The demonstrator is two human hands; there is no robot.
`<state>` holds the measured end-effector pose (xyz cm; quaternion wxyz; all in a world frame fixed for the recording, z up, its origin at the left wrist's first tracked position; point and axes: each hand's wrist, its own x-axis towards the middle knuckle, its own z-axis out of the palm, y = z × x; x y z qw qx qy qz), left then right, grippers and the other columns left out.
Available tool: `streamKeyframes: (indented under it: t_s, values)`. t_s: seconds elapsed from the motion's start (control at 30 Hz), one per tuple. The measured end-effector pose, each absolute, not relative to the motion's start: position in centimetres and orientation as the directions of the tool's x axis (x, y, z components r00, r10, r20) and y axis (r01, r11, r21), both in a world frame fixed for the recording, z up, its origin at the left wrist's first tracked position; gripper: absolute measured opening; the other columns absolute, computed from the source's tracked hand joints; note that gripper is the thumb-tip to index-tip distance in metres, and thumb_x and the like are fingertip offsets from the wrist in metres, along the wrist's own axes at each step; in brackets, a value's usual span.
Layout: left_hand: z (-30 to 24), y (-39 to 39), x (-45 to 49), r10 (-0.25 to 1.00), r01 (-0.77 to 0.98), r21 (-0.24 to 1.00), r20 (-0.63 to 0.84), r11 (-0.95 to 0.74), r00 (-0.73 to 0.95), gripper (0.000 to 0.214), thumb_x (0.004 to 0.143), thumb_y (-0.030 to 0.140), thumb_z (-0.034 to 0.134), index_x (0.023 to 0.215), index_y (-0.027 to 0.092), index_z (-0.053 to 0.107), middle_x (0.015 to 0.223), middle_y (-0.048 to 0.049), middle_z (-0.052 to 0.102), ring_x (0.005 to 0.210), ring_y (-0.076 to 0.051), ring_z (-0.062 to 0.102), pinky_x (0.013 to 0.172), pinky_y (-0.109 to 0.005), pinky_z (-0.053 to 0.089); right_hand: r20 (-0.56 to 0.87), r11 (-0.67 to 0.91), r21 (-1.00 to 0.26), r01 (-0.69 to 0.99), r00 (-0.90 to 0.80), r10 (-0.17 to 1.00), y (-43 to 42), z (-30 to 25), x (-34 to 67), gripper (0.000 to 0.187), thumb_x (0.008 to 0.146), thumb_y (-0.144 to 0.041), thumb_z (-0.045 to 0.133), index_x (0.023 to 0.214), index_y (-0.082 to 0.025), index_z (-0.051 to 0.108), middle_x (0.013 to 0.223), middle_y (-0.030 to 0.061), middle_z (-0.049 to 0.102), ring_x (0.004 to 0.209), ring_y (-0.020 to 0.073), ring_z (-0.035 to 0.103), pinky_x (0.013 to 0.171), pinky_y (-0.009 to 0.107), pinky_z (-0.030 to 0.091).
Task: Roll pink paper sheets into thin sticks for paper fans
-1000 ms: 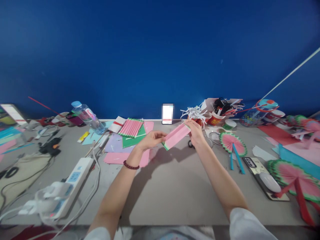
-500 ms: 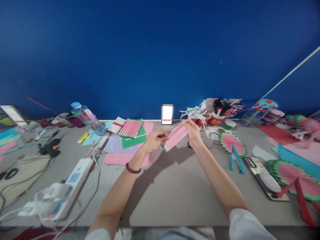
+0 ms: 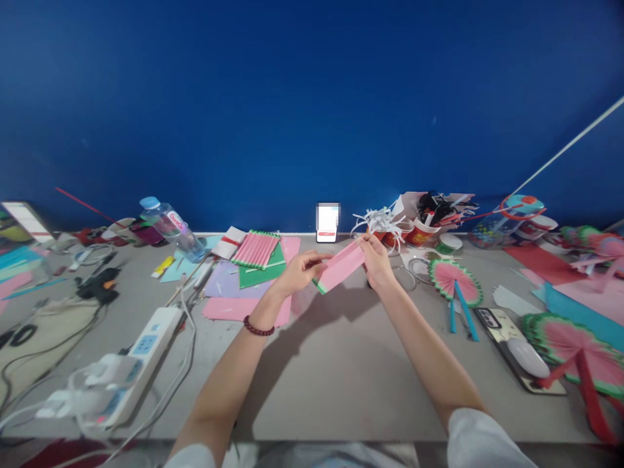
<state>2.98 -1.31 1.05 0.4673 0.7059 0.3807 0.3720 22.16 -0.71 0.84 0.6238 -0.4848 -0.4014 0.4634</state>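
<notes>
Both of my hands hold a folded pink paper strip with a green edge, lifted above the grey table. My left hand, with a dark bead bracelet at the wrist, pinches the strip's lower left end. My right hand pinches its upper right end. The strip slants up to the right.
Pleated pink and green paper and coloured sheets lie at the back left beside a water bottle. A power strip with cables sits at the left. Watermelon paper fans and a phone lie at the right; cups stand behind.
My left hand has moved a little to the right along the strip, closer to my right hand. The strip stays held in the air.
</notes>
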Motion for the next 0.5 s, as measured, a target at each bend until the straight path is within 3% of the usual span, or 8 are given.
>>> streamKeyframes:
  t_s: [0.2, 0.33, 0.5]
  values:
    - [0.7, -1.5, 3.4, 0.937, 0.396, 0.885, 0.108, -0.243, 0.332, 0.022, 0.075, 0.018, 0.055, 0.093, 0.013, 0.068, 0.062, 0.0006, 0.06, 0.055, -0.01, 0.053, 0.055, -0.021, 0.042, 0.176, 0.19, -0.979, -0.072, 0.165, 0.97, -1.5, 0.8, 21.4, 0.02, 0.076, -0.041, 0.058, 0.083, -0.025, 0.048, 0.067, -0.0008, 0.066, 0.065, 0.0185, 0.061, 0.063, 0.03, 0.044]
    - [0.3, -1.7, 3.9, 0.933, 0.457, 0.832, 0.181, -0.314, 0.311, 0.022, 0.082, 0.03, 0.053, 0.088, 0.016, 0.069, 0.076, -0.0038, 0.07, 0.059, -0.012, 0.059, 0.056, -0.022, 0.045, 0.189, 0.196, -0.98, -0.033, 0.161, 0.969, -1.7, 0.6, 20.9, 0.022, 0.078, -0.044, 0.056, 0.084, -0.026, 0.046, 0.071, 0.0018, 0.067, 0.07, 0.0208, 0.064, 0.063, 0.032, 0.046]
    - [-0.1, -2.4, 4.7, 0.922, 0.473, 0.792, 0.323, -0.386, 0.211, 0.026, 0.086, 0.033, 0.053, 0.099, 0.018, 0.07, 0.099, -0.0076, 0.072, 0.085, -0.02, 0.066, 0.074, -0.028, 0.05, 0.193, 0.195, -0.981, -0.003, 0.146, 0.97, -2.1, 0.0, 19.9, 0.021, 0.078, -0.044, 0.054, 0.083, -0.026, 0.045, 0.073, 0.0018, 0.068, 0.07, 0.0201, 0.064, 0.063, 0.031, 0.046]
